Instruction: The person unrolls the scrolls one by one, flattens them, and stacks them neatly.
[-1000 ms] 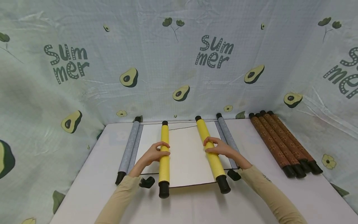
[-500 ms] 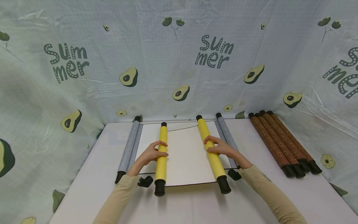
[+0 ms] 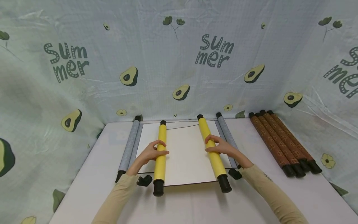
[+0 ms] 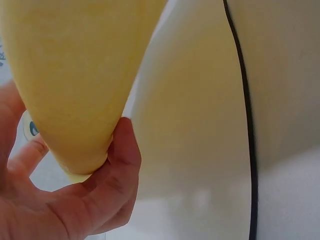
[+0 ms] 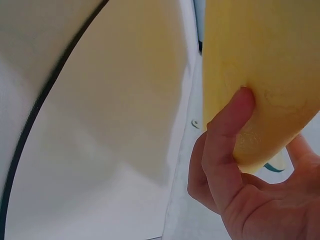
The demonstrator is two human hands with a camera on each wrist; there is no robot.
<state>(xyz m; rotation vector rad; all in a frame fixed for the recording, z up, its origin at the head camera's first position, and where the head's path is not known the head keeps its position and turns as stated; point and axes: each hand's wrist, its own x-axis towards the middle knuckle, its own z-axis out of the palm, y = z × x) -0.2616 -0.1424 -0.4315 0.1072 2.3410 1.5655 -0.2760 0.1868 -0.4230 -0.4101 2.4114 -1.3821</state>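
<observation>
A yellow scroll with black end caps is partly unrolled, its white sheet [image 3: 184, 155] stretched between two rolls. My left hand [image 3: 150, 154] grips the left roll [image 3: 160, 166] around its middle, thumb on the near side. The right roll [image 3: 214, 160], tilted, is gripped by my right hand [image 3: 222, 147]. In the left wrist view, curled fingers of the left hand [image 4: 90, 200] wrap the yellow roll [image 4: 80, 90]. The right wrist view shows the right hand [image 5: 260, 200] holding its yellow roll [image 5: 265, 65] from below. Both rolls lie above another open scroll with grey-blue rolls.
Grey-blue rolls [image 3: 130, 144] [image 3: 227, 133] flank the yellow scroll on the white table [image 3: 95, 180]. Black weights [image 3: 144, 180] [image 3: 235, 174] sit near the lower scroll's front corners. Several brown patterned scrolls [image 3: 272, 143] lie at the right. A printed cloth [image 3: 156, 62] hangs behind.
My left hand has moved left with its yellow roll, and my right hand slightly right with the other. The white sheet between them shows a little wider.
</observation>
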